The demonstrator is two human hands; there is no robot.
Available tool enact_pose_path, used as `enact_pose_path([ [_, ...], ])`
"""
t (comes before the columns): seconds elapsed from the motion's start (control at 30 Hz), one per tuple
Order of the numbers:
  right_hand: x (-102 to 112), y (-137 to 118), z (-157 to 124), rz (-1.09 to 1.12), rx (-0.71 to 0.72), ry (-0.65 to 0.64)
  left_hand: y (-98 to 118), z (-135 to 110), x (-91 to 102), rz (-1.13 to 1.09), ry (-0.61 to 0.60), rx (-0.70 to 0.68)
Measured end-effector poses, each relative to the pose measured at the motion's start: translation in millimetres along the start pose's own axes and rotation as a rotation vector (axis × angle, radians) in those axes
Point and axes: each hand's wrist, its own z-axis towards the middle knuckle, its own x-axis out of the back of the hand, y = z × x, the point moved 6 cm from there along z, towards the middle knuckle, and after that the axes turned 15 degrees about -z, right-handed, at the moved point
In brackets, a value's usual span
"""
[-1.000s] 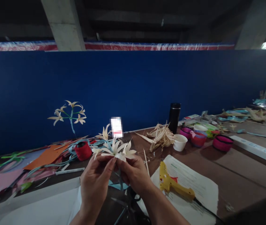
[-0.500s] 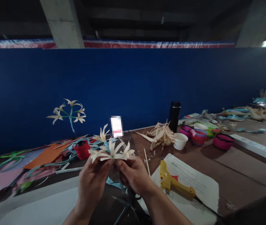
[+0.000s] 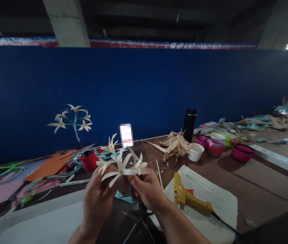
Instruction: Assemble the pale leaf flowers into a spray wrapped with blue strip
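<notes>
Between my hands is a spray of cream artificial flowers (image 3: pixel 120 169), with long narrow petals. My left hand (image 3: pixel 98 193) is closed, its fingertips behind the front flower and partly covered by petals. With thumb and fingers pinched just under the blooms, my right hand (image 3: pixel 146 186) grips the spray's stem, which runs down below the fingers. Under the hands, a dark pair of scissors (image 3: pixel 131 217) lies on the table, partly hidden by my right wrist. A similar finished-looking flower spray (image 3: pixel 75 120) stands upright at the back left against the blue panel.
To the right, a yellow glue gun (image 3: pixel 192 198) lies on a printed sheet (image 3: pixel 222 200). Behind are dried husks (image 3: pixel 175 145), a white cup (image 3: pixel 196 152), a black flask (image 3: pixel 190 125) and a power strip (image 3: pixel 278 159). A red roll (image 3: pixel 89 161) and coloured paper (image 3: pixel 48 166) lie left.
The front flower has tipped towards me, its petals now spreading lower over my left fingers. Both hands keep hold in nearly the same place. The view has shifted slightly.
</notes>
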Motion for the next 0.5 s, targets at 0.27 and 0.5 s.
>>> enact_pose_path([
  [0.27, 0.8, -2.4, 0.4, -0.028, -0.016, 0.036, 6.6, -7.1, 1.6, 0.078, -0.002, -0.169],
  [0.5, -1.2, 0.4, 0.9, 0.000, -0.046, 0.010, 14.1, -13.5, -0.5, 0.193, -0.098, -0.390],
])
